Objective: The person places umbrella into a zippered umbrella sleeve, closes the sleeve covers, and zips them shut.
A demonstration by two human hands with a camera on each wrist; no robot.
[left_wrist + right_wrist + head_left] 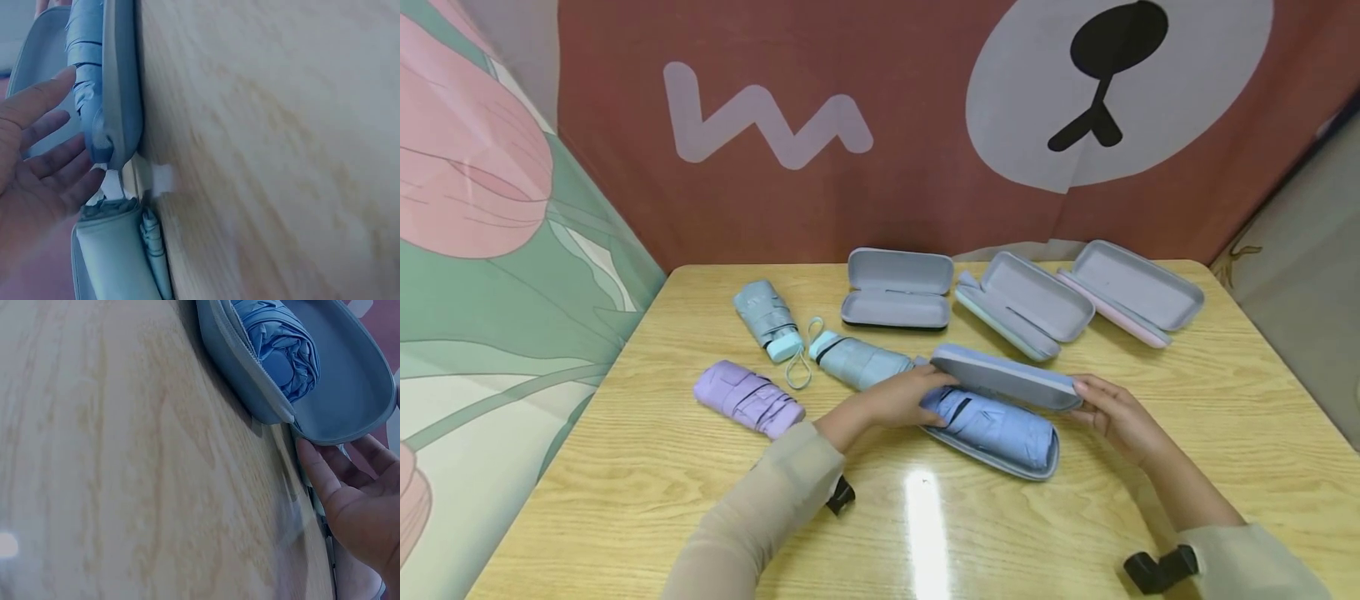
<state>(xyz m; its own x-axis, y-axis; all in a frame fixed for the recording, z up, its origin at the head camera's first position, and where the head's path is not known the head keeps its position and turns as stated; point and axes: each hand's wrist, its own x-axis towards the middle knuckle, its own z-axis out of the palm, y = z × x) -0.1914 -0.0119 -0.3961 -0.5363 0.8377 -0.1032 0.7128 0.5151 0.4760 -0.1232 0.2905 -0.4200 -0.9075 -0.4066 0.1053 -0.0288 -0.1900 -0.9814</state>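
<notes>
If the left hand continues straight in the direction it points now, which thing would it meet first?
Most likely the blue folded fabric umbrella in the open grey-lined blue case. The left hand looks very close, perhaps touching; exact depth is unclear.

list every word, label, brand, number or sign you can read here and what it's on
No word, label, brand or number is readable.
Pale zigzag on the brown backdrop: a drawn line, not clearly a letter.
Farthest umbrella: faint marks, too blurred to read.
</notes>
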